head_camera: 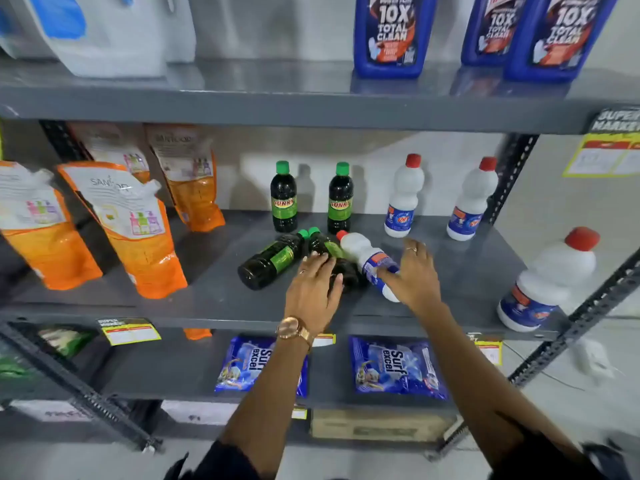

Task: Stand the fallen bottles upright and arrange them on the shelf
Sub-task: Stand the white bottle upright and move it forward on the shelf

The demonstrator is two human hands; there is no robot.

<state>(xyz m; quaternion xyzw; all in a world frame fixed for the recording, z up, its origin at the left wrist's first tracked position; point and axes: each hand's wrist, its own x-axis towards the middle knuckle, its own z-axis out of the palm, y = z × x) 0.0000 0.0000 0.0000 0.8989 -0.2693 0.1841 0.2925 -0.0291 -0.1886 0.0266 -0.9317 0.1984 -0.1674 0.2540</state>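
Three bottles lie fallen on the grey middle shelf (207, 292). One dark green-capped bottle (270, 259) lies free on the left. My left hand (313, 289) rests over a second dark green-capped bottle (327, 245), fingers curled around it. My right hand (414, 275) closes on the lower end of a fallen white red-capped bottle (363, 252). Behind them two dark green-capped bottles (284, 197) (340, 199) stand upright. Upright white red-capped bottles stand at the back (403, 197) (472, 200) and at the front right corner (547, 282).
Orange refill pouches (135, 230) lean on the left half of the same shelf. Blue cleaner bottles (393, 32) stand on the shelf above. Blue detergent packets (394, 367) lie on the shelf below. A perforated metal upright (588, 317) borders the right side.
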